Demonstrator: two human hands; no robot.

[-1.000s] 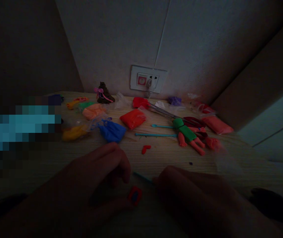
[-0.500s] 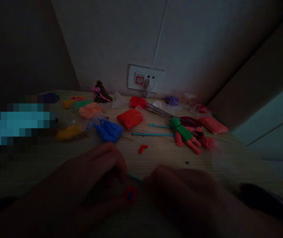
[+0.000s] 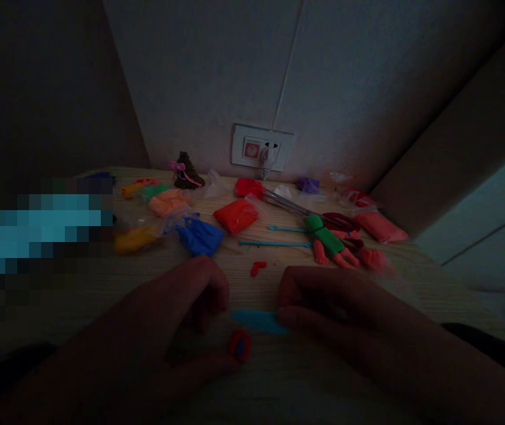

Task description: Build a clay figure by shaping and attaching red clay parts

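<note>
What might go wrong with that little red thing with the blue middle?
The blue tool in the right hand is close to the little red thing, so a slip might dent it. The thumb of the left hand is right beside it too and might squash it. And the picture is very dark, so if the room is too, small mistakes could be easy to miss.

The head-worn camera looks forward and down at the nearby tabletop (image 3: 240,288).

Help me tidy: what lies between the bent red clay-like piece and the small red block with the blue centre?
In the head view, a flat turquoise tool, blurred and held by the right hand, crosses between them.
</note>
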